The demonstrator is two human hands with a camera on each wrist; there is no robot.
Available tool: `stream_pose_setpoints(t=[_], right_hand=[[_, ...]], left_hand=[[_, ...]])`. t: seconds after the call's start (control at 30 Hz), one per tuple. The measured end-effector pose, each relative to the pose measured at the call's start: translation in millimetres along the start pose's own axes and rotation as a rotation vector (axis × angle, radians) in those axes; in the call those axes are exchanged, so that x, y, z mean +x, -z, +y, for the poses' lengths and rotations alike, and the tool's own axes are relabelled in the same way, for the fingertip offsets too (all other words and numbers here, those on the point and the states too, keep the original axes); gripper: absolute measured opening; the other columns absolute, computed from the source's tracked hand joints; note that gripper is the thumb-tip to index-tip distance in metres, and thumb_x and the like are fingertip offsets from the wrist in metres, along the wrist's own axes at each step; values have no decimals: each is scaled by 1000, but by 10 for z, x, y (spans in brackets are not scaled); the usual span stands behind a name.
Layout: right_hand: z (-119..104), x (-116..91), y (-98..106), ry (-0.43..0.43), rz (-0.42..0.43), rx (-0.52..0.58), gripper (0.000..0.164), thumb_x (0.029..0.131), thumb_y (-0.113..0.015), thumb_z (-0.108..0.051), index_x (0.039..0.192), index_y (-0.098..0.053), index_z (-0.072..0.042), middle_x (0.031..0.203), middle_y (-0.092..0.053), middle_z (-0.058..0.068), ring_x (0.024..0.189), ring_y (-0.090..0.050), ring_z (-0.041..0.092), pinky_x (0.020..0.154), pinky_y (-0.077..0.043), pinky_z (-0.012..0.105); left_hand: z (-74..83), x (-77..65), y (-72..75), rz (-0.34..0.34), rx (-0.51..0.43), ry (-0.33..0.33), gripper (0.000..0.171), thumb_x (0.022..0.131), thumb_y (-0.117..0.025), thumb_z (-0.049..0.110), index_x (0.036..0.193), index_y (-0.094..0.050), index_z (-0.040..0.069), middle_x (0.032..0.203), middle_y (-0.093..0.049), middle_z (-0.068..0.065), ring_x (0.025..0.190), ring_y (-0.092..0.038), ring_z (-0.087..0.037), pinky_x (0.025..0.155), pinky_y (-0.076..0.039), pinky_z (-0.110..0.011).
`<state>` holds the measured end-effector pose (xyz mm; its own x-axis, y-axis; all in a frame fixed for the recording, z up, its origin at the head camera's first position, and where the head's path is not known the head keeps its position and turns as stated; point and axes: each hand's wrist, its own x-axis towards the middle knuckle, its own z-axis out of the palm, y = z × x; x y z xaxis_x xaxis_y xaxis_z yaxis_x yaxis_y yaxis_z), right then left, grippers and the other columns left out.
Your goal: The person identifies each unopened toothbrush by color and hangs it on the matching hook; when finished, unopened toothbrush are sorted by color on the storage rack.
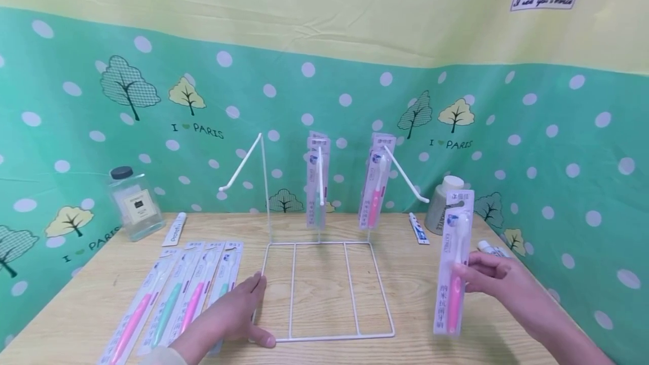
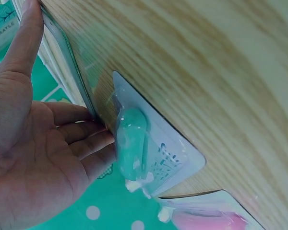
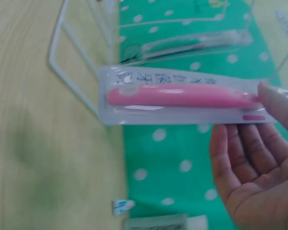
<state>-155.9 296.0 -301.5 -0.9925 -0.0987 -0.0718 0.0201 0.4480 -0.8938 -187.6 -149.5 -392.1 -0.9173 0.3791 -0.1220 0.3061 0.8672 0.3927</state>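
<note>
Between the thumb and fingers of my right hand (image 1: 494, 277), a packaged toothbrush (image 1: 453, 275) with a pink handle is held upright, to the right of the white wire rack (image 1: 357, 297). In the right wrist view that pack (image 3: 182, 98) shows its pink handle, pinched near one end. My left hand (image 1: 238, 308) rests at the left side of the rack's base, fingers extended along the wire and thumb at the front corner. Beside it lies a green-handled toothbrush pack (image 2: 134, 143). Two rack hooks carry packs: the middle one (image 1: 311, 185) and the right one (image 1: 375, 185).
Several toothbrush packs (image 1: 172, 297) lie in a row at the left. The rack's left hook (image 1: 240, 162) carries nothing. A glass bottle (image 1: 136, 207) and a toothpaste tube (image 1: 174, 230) stand back left; a grey bottle (image 1: 438, 207) and another tube (image 1: 418, 228) are back right.
</note>
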Motion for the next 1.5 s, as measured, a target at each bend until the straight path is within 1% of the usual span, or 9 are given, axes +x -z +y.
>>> stream_pose_setpoints(t=[0.2,0.47,0.63,0.77,0.9,1.03,1.17,1.33,1.5], right_hand=[[-219,-135,-23,202,-20,-11,26,93,-52,-15,113,-61,-1,104,-65,8,91,-62,23,77,-51,32],[-414,-126,-153,343,-98,-2,22,91,-53,-7,109,-63,-1,103,-65,8,90,-63,22,78,-51,29],[-437,-56,-216,351,-143,16,22,92,-52,-8,109,-63,-1,102,-66,11,89,-62,24,78,-51,31],[-434,17,-250,311,-158,6,24,93,-51,-12,112,-62,-3,105,-64,11,94,-60,24,80,-49,32],[-424,127,-295,289,-160,17,25,93,-51,-17,111,-62,-3,102,-64,13,89,-61,27,79,-49,36],[-418,256,-344,284,-135,33,29,93,-52,-22,112,-60,-2,95,-66,14,81,-62,29,81,-48,38],[-423,402,-384,231,-104,24,35,91,-53,-33,115,-60,-7,100,-65,10,85,-63,28,86,-46,39],[-418,598,-403,227,-94,35,41,90,-52,-39,117,-58,-9,106,-63,9,89,-62,28,91,-43,44],[-457,782,-436,203,-56,52,48,88,-54,-44,119,-57,-9,107,-63,10,90,-62,28,86,-47,42]], left_hand=[[-14,-6,4,1,-1,9,121,48,-73,62,134,-32,-11,139,-28,-30,127,-28,-44,101,-28,-53],[-10,-7,3,-3,-9,7,122,48,-71,64,135,-32,-11,140,-27,-30,127,-27,-44,102,-27,-53],[-17,-13,2,14,14,-14,122,47,-72,64,134,-32,-12,139,-27,-31,127,-27,-45,102,-27,-53],[-18,-3,3,14,18,-22,122,48,-72,64,134,-31,-12,139,-27,-31,127,-27,-45,101,-27,-54],[-19,1,-3,12,19,-33,122,48,-70,66,134,-31,-13,139,-27,-31,127,-27,-45,101,-27,-53],[-21,-7,-7,13,21,-38,122,48,-70,66,133,-31,-13,139,-27,-32,126,-27,-45,101,-28,-54],[-12,-5,-13,9,19,-29,123,48,-70,66,134,-31,-13,139,-27,-31,127,-27,-45,101,-27,-54],[-1,0,-16,-1,8,-11,123,47,-70,66,134,-32,-12,139,-27,-30,127,-27,-45,101,-27,-54],[-4,-10,-10,0,9,-13,122,47,-70,66,134,-32,-12,139,-27,-30,127,-28,-44,101,-28,-54]])
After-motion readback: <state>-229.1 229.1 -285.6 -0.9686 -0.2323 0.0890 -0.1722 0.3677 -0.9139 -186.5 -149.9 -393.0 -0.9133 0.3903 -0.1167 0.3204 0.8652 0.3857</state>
